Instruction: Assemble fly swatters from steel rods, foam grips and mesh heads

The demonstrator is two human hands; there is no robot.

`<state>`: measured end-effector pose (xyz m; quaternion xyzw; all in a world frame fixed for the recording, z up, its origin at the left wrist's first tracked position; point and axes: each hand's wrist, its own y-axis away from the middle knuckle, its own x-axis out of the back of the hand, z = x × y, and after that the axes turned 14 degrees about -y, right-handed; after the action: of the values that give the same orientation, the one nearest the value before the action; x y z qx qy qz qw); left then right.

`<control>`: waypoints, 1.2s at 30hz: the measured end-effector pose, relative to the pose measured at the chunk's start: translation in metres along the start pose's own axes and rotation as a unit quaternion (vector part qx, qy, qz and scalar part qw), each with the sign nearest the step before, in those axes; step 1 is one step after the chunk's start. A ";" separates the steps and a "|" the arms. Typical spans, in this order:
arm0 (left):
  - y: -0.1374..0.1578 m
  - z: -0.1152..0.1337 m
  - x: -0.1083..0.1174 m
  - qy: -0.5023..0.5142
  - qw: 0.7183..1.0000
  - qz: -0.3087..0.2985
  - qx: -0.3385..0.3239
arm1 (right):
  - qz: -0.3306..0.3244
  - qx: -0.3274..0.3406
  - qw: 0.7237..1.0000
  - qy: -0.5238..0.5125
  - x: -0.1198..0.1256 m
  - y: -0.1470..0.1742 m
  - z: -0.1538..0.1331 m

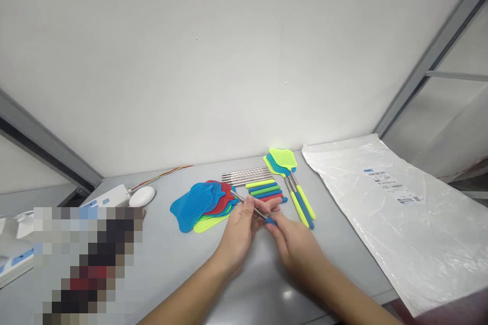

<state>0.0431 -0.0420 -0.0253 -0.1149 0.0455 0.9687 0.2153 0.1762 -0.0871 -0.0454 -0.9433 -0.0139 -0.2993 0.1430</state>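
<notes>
Between my two hands lies a thin metal rod (239, 196), its free tip pointing up and left. My left hand (243, 221) pinches the rod along its length. Around a blue handle grip (271, 221) at the rod's lower end, my right hand (292, 238) is closed; most of the grip is hidden by the fingers. Left of my hands is a pile of perforated fly swatter heads (192, 208) in blue, red and yellow-green. Just behind them lie several metal rods (244, 176) and several coloured handle grips (265, 190). Assembled fly swatters (299, 193) rest to the right.
A large white plastic mailing bag (381, 213) with a label covers the table's right side. On the left are a white round device (142, 196), a white power strip (110, 195), thin coloured wires (160, 175) and a pixelated area. A white wall (236, 61) stands behind.
</notes>
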 end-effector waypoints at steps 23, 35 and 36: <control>-0.013 0.043 0.036 0.233 0.967 0.095 -0.043 | -0.091 -0.092 0.966 -0.224 0.006 0.003 -0.010; -0.005 0.037 0.019 0.198 0.979 0.044 -0.006 | -0.038 0.050 0.991 -0.114 0.004 0.009 -0.009; -0.005 0.034 0.017 0.192 0.981 0.035 0.000 | -0.029 0.061 0.992 -0.109 0.004 0.009 -0.009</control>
<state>0.0231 -0.0260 0.0037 -0.2972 0.0902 0.9354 0.1688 0.1756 -0.0988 -0.0384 -0.9589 -0.0754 -0.1974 0.1894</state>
